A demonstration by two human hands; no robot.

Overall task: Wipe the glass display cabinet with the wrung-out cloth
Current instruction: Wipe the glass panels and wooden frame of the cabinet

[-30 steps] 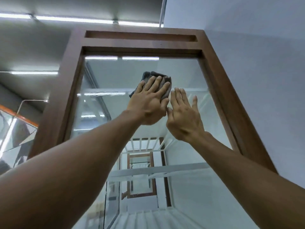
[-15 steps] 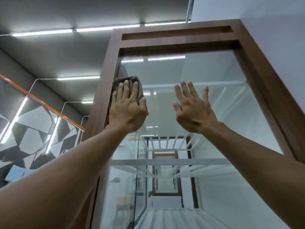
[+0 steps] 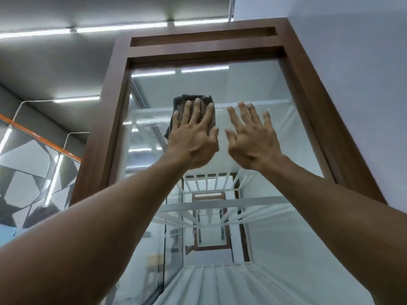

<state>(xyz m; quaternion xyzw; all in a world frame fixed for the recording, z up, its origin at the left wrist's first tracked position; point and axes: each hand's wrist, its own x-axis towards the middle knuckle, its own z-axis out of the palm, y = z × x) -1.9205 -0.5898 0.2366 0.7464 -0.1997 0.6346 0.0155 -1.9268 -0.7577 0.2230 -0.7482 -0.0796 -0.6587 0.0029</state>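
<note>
The glass display cabinet [image 3: 308, 89] rises in front of me, a tall brown wooden frame around a large pane with white shelves behind it. My left hand [image 3: 193, 135] presses a dark grey cloth [image 3: 182, 102] flat against the upper part of the glass, fingers straight and spread. Most of the cloth is hidden under the palm. My right hand [image 3: 253, 137] lies flat on the glass just to the right of the left hand, fingers spread, holding nothing.
A white wall [image 3: 363, 73] stands close on the cabinet's right. To the left is a patterned grey wall with an orange rail [image 3: 39, 137]. Strip lights [image 3: 123, 27] run across the ceiling above.
The left hand slid the cloth from the left edge of the pane back toward the middle, ending close beside the right hand. The right hand stayed about where it was.
</note>
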